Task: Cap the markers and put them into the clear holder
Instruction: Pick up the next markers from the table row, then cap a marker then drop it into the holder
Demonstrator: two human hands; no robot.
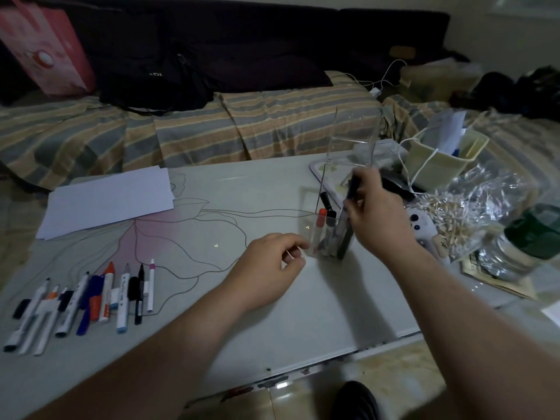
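1. This is a home, a living room or bedroom in dim light.
2. A striped cover (pixel 266 122) lies over low cushions beside the table (pixel 272 298).
3. A dark sofa back (pixel 272 40) runs behind, with a black bag (pixel 154 83) and pink shopping bag (pixel 45 47).
4. A charger cable (pixel 385 77) and household clutter sit at the right.

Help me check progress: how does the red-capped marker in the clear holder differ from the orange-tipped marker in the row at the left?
The red-capped marker stands upright inside the clear holder; the orange-tipped marker lies flat on the table. The first is capped and stowed; the second's tip looks bare, though blur leaves doubt. Both have pale barrels.
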